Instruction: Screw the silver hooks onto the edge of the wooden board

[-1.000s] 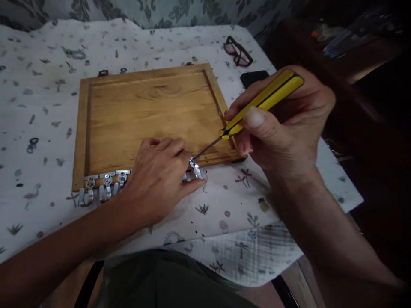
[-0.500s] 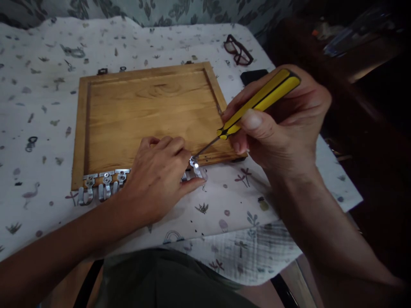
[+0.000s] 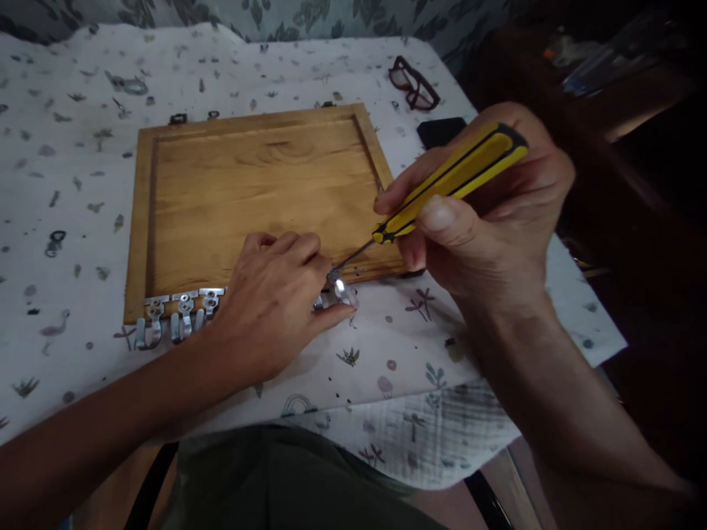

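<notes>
The right hand point(image 3: 497, 213) closes in a narrow grip around a yellow-and-black screwdriver point(image 3: 458, 173), whose thin steel shaft point(image 3: 356, 254) reaches down to a shiny metal hook point(image 3: 339, 288) on the near edge of the rectangular honey-brown wooden board point(image 3: 141, 221). The left hand point(image 3: 270, 309) lies across that same edge, its fingers curled on the board and its thumb stretched just beside the hook; whether it holds the hook is hidden. 3 more metal hooks point(image 3: 182, 316) line the edge to the left of that hand. Beyond the board's far edge sit dark-framed glasses point(image 3: 414, 85) and a black phone point(image 3: 442, 131). A white printed cloth point(image 3: 353, 375) spreads beneath the board and past its left side.
</notes>
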Demonstrator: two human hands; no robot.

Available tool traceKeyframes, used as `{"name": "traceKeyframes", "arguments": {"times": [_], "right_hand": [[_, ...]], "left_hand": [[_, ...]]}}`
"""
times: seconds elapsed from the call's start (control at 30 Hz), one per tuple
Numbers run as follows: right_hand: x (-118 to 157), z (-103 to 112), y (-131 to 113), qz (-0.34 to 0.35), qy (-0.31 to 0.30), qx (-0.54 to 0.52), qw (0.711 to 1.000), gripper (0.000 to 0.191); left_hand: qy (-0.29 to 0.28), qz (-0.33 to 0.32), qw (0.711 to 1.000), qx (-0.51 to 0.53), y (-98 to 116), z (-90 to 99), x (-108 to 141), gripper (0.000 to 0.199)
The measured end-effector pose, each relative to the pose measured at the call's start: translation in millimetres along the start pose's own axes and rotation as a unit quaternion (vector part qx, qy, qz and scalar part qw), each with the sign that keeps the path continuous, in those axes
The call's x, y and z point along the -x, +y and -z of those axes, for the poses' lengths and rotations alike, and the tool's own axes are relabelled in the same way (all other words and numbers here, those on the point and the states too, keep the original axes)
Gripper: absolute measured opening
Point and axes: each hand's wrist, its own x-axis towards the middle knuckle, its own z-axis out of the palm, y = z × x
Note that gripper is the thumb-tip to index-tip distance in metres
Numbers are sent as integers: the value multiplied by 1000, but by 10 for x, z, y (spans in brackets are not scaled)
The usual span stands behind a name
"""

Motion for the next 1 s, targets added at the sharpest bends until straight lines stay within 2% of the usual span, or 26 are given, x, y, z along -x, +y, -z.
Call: {"name": "traceKeyframes", "arguments": {"times": [0.17, 0.3, 0.5, 0.73, 0.87, 1.0], "right_hand": [[-23, 41, 0, 1, -21, -4, 1000, 31], [-2, 62, 8, -14, -24, 24, 999, 27], [35, 1, 30, 21, 30, 26, 999, 21], [99, -17, 4, -15, 24, 16, 999, 24], [135, -19, -21, -15, 10, 2, 1000, 24], [115, -14, -57, 22, 60, 25, 998, 24]], "left_hand": [[22, -11, 1000, 0, -14, -15, 12, 37], [5, -4, 1000, 3, -4, -4, -1, 39], [-3, 6, 1000, 13, 6, -5, -9, 39], [5, 1, 1000, 13, 6, -11, -5, 37], [-21, 6, 1000, 6, 14, 29, -11, 37], [-17, 12, 1000, 8, 7, 16, -7, 36]]}}
